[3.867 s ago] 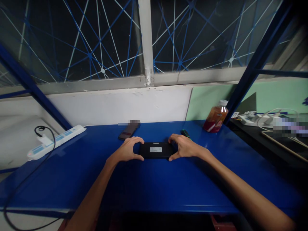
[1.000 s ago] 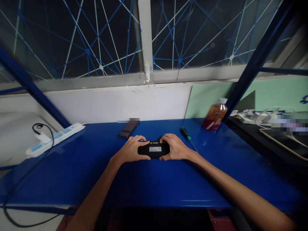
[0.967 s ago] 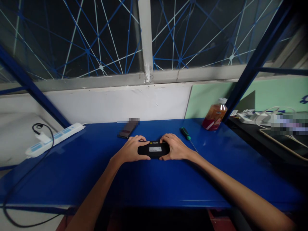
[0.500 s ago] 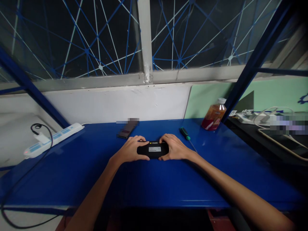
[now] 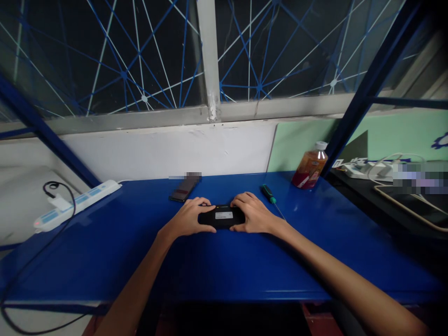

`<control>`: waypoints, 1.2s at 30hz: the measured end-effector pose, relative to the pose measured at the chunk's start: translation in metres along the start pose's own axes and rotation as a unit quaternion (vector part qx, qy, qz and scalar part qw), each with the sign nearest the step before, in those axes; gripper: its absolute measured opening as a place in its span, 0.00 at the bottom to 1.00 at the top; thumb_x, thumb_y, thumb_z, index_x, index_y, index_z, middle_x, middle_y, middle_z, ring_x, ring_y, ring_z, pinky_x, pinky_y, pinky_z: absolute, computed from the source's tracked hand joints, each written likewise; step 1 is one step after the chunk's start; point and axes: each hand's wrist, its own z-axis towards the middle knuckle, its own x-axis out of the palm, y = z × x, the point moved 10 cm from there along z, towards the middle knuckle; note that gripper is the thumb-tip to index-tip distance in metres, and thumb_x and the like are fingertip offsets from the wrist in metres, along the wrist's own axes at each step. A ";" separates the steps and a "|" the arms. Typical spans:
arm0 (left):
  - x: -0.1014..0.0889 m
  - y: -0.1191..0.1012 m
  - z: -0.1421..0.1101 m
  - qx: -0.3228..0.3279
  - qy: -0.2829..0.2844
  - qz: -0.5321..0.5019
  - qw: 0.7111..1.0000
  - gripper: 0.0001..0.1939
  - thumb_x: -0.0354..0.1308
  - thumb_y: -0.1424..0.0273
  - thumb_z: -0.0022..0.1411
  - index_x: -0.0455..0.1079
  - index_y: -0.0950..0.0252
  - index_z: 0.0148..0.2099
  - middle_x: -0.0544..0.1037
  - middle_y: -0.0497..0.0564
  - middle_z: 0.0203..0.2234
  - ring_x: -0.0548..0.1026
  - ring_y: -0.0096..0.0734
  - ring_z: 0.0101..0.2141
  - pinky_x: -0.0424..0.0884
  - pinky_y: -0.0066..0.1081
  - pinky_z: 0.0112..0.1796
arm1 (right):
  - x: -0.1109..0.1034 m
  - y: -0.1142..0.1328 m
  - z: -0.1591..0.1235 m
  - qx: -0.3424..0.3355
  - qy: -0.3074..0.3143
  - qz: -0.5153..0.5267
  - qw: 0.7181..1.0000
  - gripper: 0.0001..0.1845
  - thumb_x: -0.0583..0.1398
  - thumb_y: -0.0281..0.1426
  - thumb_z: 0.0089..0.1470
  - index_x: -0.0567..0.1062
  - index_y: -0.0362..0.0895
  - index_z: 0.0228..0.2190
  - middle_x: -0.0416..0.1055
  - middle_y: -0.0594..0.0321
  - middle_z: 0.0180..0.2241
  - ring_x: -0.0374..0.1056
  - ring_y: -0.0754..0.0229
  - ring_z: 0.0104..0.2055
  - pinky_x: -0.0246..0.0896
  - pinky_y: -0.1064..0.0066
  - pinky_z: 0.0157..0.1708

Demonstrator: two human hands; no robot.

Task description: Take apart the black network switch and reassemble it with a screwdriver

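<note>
A small black box-like device (image 5: 222, 223) with a white label sits at the middle of the blue table, its kind not clear. My left hand (image 5: 192, 217) grips its left end, thumb along the near edge and fingers over the far one. On the opposite end, my right hand (image 5: 250, 213) holds it in the same way. Just right of that hand lies a screwdriver (image 5: 269, 193) with a black and green handle, its shaft pointing toward my right wrist. Behind my left hand rests a dark phone (image 5: 185, 187).
A white power strip (image 5: 80, 204) with a black cable (image 5: 42, 247) lies at the table's left. At the back right stands a drink bottle (image 5: 310, 168) beside a blue frame post (image 5: 364, 102). A tablet-like device (image 5: 413, 205) and white cables occupy the dark surface further right.
Both hands keep their grip on the black device, which seems tilted slightly differently, its label a little flatter to view. The whole view has shifted slightly.
</note>
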 end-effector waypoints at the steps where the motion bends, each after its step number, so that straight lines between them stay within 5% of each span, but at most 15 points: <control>1: 0.000 0.000 0.000 0.001 -0.001 -0.001 1.000 0.34 0.59 0.45 0.51 0.66 0.53 0.57 0.69 0.54 0.50 0.66 0.48 0.51 0.59 0.45 0.51 | 0.000 0.001 0.000 -0.003 0.001 -0.005 1.000 0.32 0.68 0.46 0.39 0.71 0.40 0.42 0.71 0.51 0.42 0.65 0.48 0.47 0.48 0.52 0.55; 16: -0.004 0.004 -0.001 -0.029 0.004 -0.021 0.999 0.36 0.60 0.46 0.49 0.66 0.54 0.58 0.69 0.53 0.51 0.67 0.50 0.50 0.60 0.47 0.50 | 0.002 -0.003 -0.001 -0.025 -0.005 -0.014 1.000 0.36 0.63 0.55 0.42 0.72 0.40 0.43 0.71 0.51 0.42 0.66 0.48 0.47 0.54 0.56 0.51; 27: 0.000 0.009 -0.001 -0.035 0.009 -0.026 0.999 0.38 0.60 0.44 0.48 0.66 0.57 0.57 0.69 0.53 0.51 0.66 0.47 0.51 0.59 0.44 0.53 | 0.008 0.013 0.001 -0.029 0.008 -0.049 0.998 0.35 0.65 0.50 0.43 0.71 0.37 0.44 0.70 0.47 0.44 0.64 0.45 0.50 0.50 0.53 0.55; 36: 0.001 0.008 -0.001 -0.031 0.014 -0.017 0.999 0.38 0.60 0.45 0.48 0.65 0.56 0.58 0.68 0.54 0.52 0.65 0.50 0.52 0.59 0.46 0.52 | 0.016 -0.004 0.004 0.036 0.016 0.026 0.999 0.33 0.69 0.48 0.35 0.69 0.42 0.39 0.69 0.55 0.39 0.65 0.50 0.43 0.55 0.56 0.49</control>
